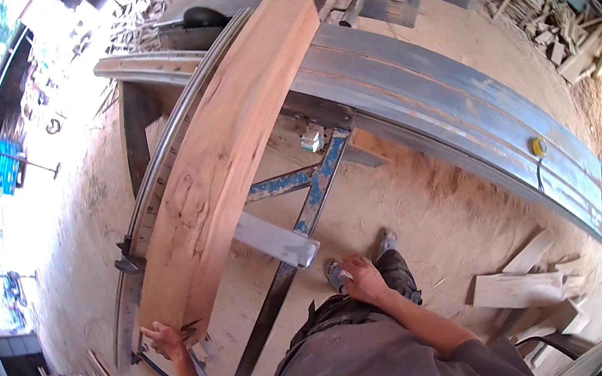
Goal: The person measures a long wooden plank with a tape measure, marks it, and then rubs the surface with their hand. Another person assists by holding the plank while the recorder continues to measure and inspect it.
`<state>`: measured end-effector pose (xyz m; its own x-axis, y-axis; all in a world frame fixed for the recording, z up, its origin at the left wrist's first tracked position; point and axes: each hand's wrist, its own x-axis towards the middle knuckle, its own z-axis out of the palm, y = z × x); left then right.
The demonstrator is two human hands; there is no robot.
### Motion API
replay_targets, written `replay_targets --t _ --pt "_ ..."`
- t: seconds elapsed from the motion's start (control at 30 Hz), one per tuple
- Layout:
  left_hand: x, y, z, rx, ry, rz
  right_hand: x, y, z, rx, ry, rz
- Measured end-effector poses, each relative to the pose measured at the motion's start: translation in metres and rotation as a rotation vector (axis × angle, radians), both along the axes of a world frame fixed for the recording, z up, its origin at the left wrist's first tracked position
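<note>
1. Timber (212, 151): a long, thick, pale reddish-brown piece; dark knots and cracks marked its broad face, mostly toward the nearer half.
2. It lay lengthwise beside a metal rail (168, 136), far end by the grey metal worktop (416, 67).
3. Left hand (164, 340) touched the near end, fingers partly spread; could not tell whether the grip closed on it.
4. Right hand (364, 280) sat well apart, fingers curled; grip's contents unclear.

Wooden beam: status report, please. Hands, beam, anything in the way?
Left hand at near end of wooden beam; right hand off it, grip unclear. Beam lies along metal rail. Scrap wood on floor to the right, apart from beam.
</note>
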<state>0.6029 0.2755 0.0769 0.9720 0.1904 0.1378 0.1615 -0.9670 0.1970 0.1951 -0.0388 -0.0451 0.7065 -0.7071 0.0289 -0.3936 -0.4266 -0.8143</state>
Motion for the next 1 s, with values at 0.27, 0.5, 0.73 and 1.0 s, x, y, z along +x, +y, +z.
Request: replay_targets --t 0.27,0.5,0.73,1.0 --pt "0.016 0.029 -0.031 -0.132 -0.205 -0.272 0.0 0.002 0.003 0.078 0.01 -0.012" --pt "0.009 0.01 -0.003 -0.017 0.026 -0.119 -0.029 0.048 -0.033 0.206 0.016 -0.039" --pt "0.021 0.034 0.007 -0.471 0.2 -0.249 -0.153 0.148 -0.213 0.455 0.317 -0.348" --pt "0.006 0.031 0.021 -0.625 0.171 -0.263 -0.389 0.243 -0.353 -0.004 1.197 0.115"
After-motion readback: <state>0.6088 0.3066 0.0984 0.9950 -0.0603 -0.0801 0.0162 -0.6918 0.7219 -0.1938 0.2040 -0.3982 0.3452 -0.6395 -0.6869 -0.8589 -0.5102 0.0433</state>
